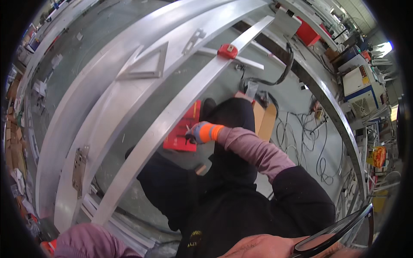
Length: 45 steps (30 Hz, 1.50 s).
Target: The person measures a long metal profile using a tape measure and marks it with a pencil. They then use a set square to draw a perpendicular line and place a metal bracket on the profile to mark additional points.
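Observation:
My right hand [200, 132], in a grey glove with an orange cuff, reaches down between my legs over a red box [180, 144] on the floor. Its fingers are curled together around a small thing I cannot make out; a thin light tip and something dark show at the fingertips. Only the mauve sleeve [88, 243] of my left arm appears at the lower left, and that hand is out of sight. A long flat aluminium bar [172, 107] slants across just left of my right hand. On its far part sits a red tape measure [228, 51].
Wide aluminium profiles [107, 92] curve along the left, carrying a triangular square [148, 63], a slotted metal plate [79, 167] and a small bracket [194, 41]. Another metal rail [329, 96] bounds the right side. Loose cables [297, 133] and an open cardboard box [266, 120] lie on the floor.

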### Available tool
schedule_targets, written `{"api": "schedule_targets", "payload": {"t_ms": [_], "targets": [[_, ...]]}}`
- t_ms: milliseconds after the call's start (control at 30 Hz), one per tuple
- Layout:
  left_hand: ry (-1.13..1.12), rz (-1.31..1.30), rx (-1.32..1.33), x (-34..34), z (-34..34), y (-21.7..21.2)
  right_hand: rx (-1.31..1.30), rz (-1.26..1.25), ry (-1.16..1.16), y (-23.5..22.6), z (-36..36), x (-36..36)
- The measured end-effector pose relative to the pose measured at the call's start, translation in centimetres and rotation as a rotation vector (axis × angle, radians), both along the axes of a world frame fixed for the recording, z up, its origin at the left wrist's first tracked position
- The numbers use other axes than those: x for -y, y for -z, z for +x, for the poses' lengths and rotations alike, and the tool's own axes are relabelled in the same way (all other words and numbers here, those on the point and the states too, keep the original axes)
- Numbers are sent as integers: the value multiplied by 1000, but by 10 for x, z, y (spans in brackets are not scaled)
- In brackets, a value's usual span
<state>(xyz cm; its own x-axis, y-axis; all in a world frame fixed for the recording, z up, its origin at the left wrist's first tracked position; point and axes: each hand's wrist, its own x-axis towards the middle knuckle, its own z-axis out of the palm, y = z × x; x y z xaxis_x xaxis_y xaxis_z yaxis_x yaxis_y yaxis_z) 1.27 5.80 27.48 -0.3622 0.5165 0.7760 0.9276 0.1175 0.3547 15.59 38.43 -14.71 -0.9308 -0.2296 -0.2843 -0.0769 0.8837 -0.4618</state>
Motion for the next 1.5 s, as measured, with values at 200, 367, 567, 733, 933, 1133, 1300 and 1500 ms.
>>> {"api": "schedule_targets", "payload": {"t_ms": [200,367,567,733,933,1133,1300,1500], "targets": [[175,11,50,-38,-9,27,193,-74,165,-34,30,6],[277,-122,235,-75,-15,114,115,-227,132,-64,41,11],[118,-411,290,-79,-12,230,-187,-547,240,-107,50,-31],[144,-450,355,-104,-38,242,-305,-583,302,-101,29,-25],[283,-513,254,-158,-52,272,80,-3,90,-57,21,-9],[306,-473,301,-158,-45,251,311,-182,294,-53,6,-6],[329,-455,275,-153,-43,264,340,-233,378,-83,2,27],[298,-393,244,-158,-42,254,139,-289,458,-56,47,65]]}}
